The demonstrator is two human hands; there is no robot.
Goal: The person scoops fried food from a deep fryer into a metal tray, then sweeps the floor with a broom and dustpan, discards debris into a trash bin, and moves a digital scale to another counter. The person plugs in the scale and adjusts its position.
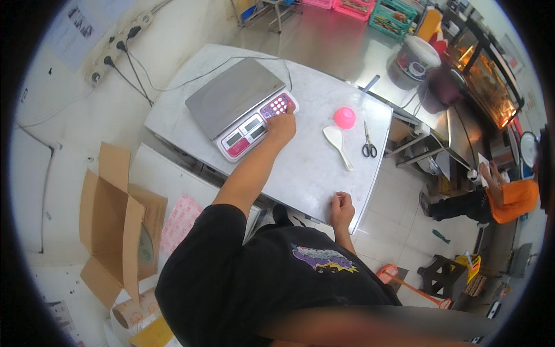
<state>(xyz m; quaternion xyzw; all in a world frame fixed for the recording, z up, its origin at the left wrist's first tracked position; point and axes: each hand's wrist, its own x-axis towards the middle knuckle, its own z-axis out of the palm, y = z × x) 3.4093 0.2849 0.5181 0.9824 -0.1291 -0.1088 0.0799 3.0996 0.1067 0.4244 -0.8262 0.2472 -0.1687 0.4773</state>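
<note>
My left hand [282,129] reaches over an electronic price scale [234,138], its index finger extended onto the keypad [277,105]. Behind the keys and displays lies the scale's flat metal pan [238,93], with nothing on it. My right hand [342,210] rests with curled fingers at the near right edge of the white table [303,173]; I see nothing held in it. Between the scale and the right edge lie a pink cup-like bowl [345,117], a white rice paddle [337,146] and black-handled scissors [368,145], all apart from my hands.
A cable runs from the scale toward the wall power strip [117,50]. An upright cardboard box [112,217] stands open at left. Beyond the table, a steel counter [325,47] holds a lidded bucket [412,63]. A person in orange [511,201] works at right. A long-handled dustpan [388,273] is on the floor.
</note>
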